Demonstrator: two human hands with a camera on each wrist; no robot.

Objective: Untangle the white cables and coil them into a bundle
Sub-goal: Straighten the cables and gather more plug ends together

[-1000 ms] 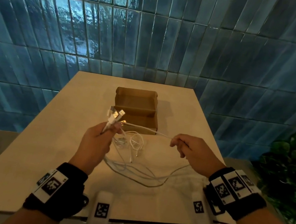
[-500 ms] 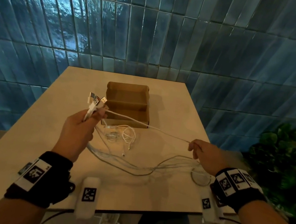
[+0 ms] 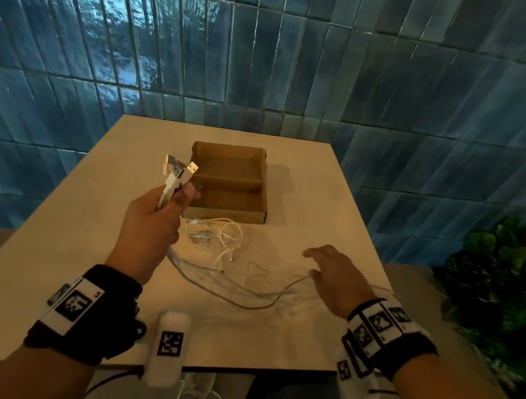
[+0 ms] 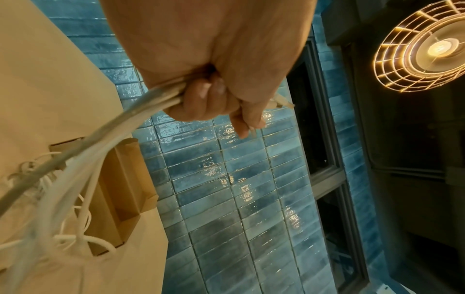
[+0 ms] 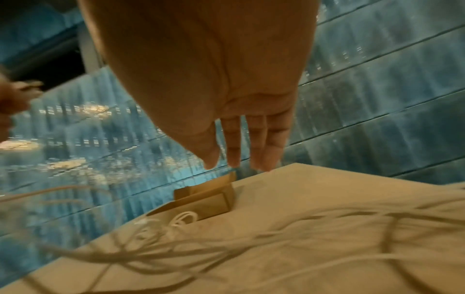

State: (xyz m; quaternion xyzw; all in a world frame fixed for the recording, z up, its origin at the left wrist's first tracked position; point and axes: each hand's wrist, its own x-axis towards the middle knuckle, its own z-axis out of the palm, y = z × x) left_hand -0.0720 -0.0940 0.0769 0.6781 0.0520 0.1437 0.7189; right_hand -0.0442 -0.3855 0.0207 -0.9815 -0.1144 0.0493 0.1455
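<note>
My left hand (image 3: 156, 217) is raised above the table and grips several white cables (image 4: 141, 105) near their plug ends, with USB plugs (image 3: 179, 168) sticking up out of the fist. From the fist the white cables (image 3: 234, 290) hang down and trail in loose strands to the right across the table. A small tangle of thin white cable (image 3: 215, 233) lies in front of the box. My right hand (image 3: 329, 270) hovers over the strands at the right with straight fingers (image 5: 256, 143) and holds nothing.
An open brown cardboard box (image 3: 229, 184) stands at the middle of the beige table (image 3: 42, 251), behind the cables. A blue tiled wall rises behind the table. A green plant (image 3: 508, 287) stands at the right. White tagged devices (image 3: 168, 345) hang near the table's front edge.
My right hand has let go of the cable it was pulling rightward and now hovers open. That strand has dropped onto the table. The left hand has kept its grip.
</note>
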